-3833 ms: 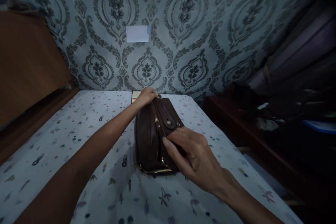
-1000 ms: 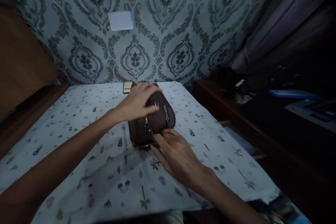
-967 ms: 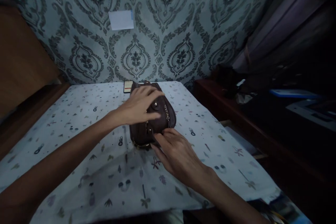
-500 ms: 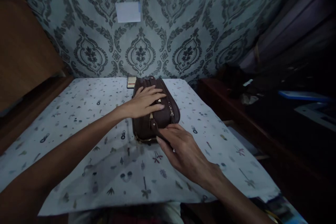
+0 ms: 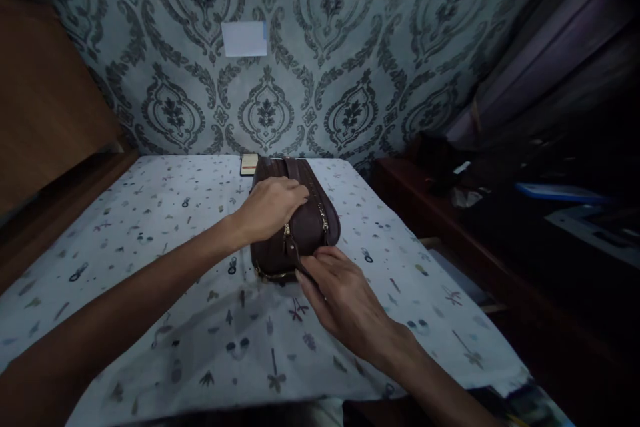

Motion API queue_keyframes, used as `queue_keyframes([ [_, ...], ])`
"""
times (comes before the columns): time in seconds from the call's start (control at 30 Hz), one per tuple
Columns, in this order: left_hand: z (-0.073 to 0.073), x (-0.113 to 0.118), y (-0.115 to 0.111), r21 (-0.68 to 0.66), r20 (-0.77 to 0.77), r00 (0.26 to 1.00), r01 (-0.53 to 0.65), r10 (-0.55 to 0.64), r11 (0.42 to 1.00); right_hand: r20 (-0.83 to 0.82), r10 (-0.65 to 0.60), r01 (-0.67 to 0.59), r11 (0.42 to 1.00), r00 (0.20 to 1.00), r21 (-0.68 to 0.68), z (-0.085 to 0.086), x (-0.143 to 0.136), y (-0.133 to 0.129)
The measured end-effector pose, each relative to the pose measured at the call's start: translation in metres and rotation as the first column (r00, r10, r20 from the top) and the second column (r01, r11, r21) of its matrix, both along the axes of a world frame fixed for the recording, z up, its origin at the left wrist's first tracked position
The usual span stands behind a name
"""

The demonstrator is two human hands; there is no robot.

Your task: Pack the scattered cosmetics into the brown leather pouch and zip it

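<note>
A dark brown leather bag with gold zippers lies on the cloth-covered table in front of me. My left hand rests on top of it with the fingers curled in and closed; what they hold, if anything, is hidden. At the near end, my right hand grips a brown strap fixed to the bag. A gold zipper pull shows just beyond that strap. Another zipper line runs along the bag's right side.
A small dark-edged object with a cream face lies behind the bag, near the patterned wall. White printed cloth covers the table. A wooden cabinet stands at left. Dark furniture with a blue-edged item is at right.
My left hand has gone from lying flat with fingers spread on the bag to closed, curled fingers on its top. My right hand keeps hold of the strap. The view has tilted slightly up.
</note>
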State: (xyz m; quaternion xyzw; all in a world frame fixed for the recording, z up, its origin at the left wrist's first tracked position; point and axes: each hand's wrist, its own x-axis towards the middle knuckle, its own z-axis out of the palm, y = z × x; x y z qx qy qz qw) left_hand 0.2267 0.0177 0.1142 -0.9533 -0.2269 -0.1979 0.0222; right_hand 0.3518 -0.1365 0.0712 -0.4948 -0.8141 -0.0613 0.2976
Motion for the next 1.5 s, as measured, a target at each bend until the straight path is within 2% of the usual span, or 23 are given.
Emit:
queue_keyframes([
  [0.13,0.006,0.007,-0.007,0.043,-0.022,0.995,-0.098,0.099,0.994,0.026,-0.005,0.005,1.0,1.0,0.016,-0.001,-0.002,0.0],
  [0.3,0.007,0.007,-0.008,0.028,-0.001,0.989,-0.146,0.146,0.989,0.044,0.0,-0.001,1.0,0.999,0.03,0.002,-0.004,-0.004],
  [0.5,0.003,0.005,-0.004,0.011,0.031,0.99,-0.137,0.136,0.991,0.064,-0.058,0.056,0.998,0.996,0.032,0.006,-0.009,-0.011],
  [0.8,-0.001,0.007,-0.004,-0.027,0.047,0.988,-0.145,0.146,0.989,0.001,-0.101,0.101,0.995,0.995,-0.001,-0.004,-0.017,-0.022],
  [1.07,-0.005,0.006,-0.002,-0.033,0.104,0.983,-0.147,0.149,0.989,-0.045,-0.089,0.086,0.995,0.995,-0.056,-0.009,-0.019,-0.027],
  [1.3,-0.009,0.007,-0.002,-0.042,0.168,0.975,-0.141,0.146,0.989,-0.023,-0.079,0.079,0.997,0.997,-0.014,-0.019,-0.019,-0.029],
  [1.5,-0.013,0.007,0.0,-0.035,0.204,0.969,-0.132,0.136,0.991,-0.044,-0.072,0.071,0.997,0.996,-0.02,-0.019,-0.018,-0.029],
])
